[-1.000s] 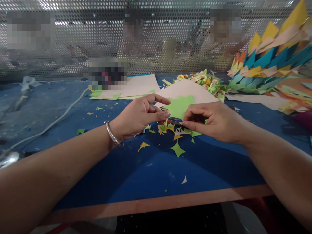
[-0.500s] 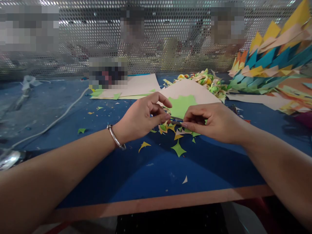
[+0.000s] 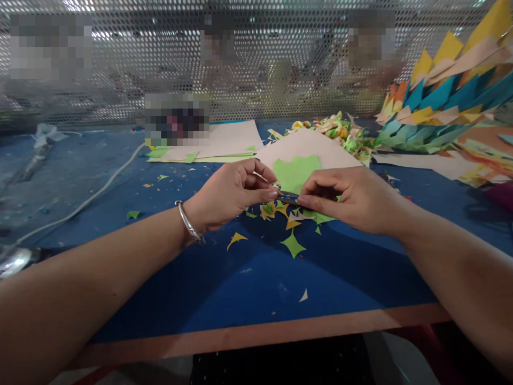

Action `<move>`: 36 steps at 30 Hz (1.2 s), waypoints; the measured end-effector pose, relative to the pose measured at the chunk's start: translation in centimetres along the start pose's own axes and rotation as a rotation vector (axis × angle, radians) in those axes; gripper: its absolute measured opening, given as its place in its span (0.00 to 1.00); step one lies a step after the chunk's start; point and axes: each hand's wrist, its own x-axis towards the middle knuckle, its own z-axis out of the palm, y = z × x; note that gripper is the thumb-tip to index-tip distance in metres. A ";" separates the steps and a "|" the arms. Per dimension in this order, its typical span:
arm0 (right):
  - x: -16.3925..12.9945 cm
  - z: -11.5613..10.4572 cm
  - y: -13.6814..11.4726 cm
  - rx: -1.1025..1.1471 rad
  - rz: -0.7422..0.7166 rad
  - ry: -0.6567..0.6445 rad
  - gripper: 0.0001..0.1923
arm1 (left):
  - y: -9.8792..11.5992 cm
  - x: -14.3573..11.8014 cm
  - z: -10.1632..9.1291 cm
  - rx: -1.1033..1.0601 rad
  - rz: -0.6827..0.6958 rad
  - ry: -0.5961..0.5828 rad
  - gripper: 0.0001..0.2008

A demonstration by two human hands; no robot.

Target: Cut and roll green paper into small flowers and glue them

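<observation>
Between both hands spans a thin, dark, slim object with a blue stripe (image 3: 287,197); its exact kind is unclear. My right hand (image 3: 347,198) pinches its right end between thumb and curled fingers. At its left end, the thumb and forefinger of my left hand (image 3: 236,190) are closed, seemingly round a small piece that the fingertips mostly hide. A silver bangle (image 3: 186,222) circles the left wrist. Just behind the hands lies a green paper sheet (image 3: 296,171) with a scalloped edge. Small cut paper scraps (image 3: 269,210) are heaped beneath the fingers.
Beige paper sheets (image 3: 236,136) lie further back, beside a pile of curled paper pieces (image 3: 344,133). A layered folded-paper construction (image 3: 444,101) rises at right. A white cable (image 3: 88,198) crosses the left side. Behind stands a perforated metal screen (image 3: 260,80).
My left hand has lowered slightly and its fingers have drawn closer together at the object's left end. My right hand keeps its pinch almost unmoved.
</observation>
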 end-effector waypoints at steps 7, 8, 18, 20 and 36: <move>-0.1 0.1 0.1 0.018 -0.005 0.009 0.09 | 0.2 -0.2 0.2 -0.088 -0.032 -0.011 0.11; -0.1 0.2 0.1 0.019 -0.004 0.010 0.09 | 0.2 -0.1 0.2 -0.100 -0.034 -0.014 0.11; -0.1 0.1 -0.1 0.005 -0.019 0.036 0.09 | 0.1 0.0 0.2 -0.212 -0.021 -0.018 0.13; -0.2 0.1 -0.1 -0.002 -0.025 0.037 0.09 | 0.1 0.0 0.1 -0.196 -0.023 -0.019 0.12; -0.1 0.0 -0.1 -0.003 -0.010 0.072 0.09 | 0.1 0.0 0.1 -0.209 0.021 -0.018 0.16</move>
